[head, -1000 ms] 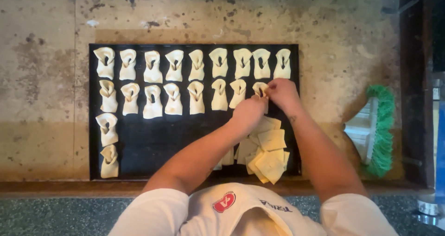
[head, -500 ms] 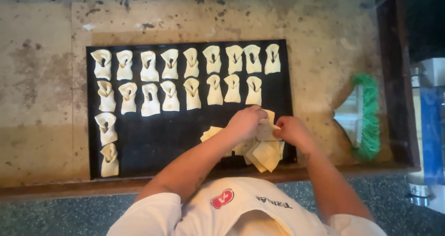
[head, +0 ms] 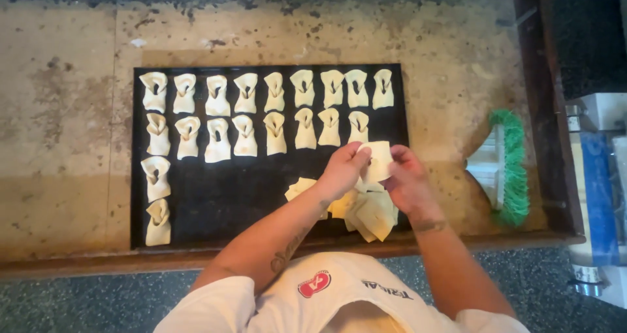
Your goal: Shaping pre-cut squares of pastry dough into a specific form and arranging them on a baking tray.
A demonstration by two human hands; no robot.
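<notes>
one pale, flat dough square (head: 377, 160) held between both hands' fingers (head: 356, 164).

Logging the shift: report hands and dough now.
Left hand and right hand both pinch one dough square. Loose squares piled beneath, on the black tray. Nothing blocking.

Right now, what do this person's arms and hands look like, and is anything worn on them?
Both arms are bare from the short white sleeves down. The left hand and right hand wear no gloves; no rings or watch show. The left forearm carries a dark tattoo, and a dark band of markings circles the right wrist.
</notes>
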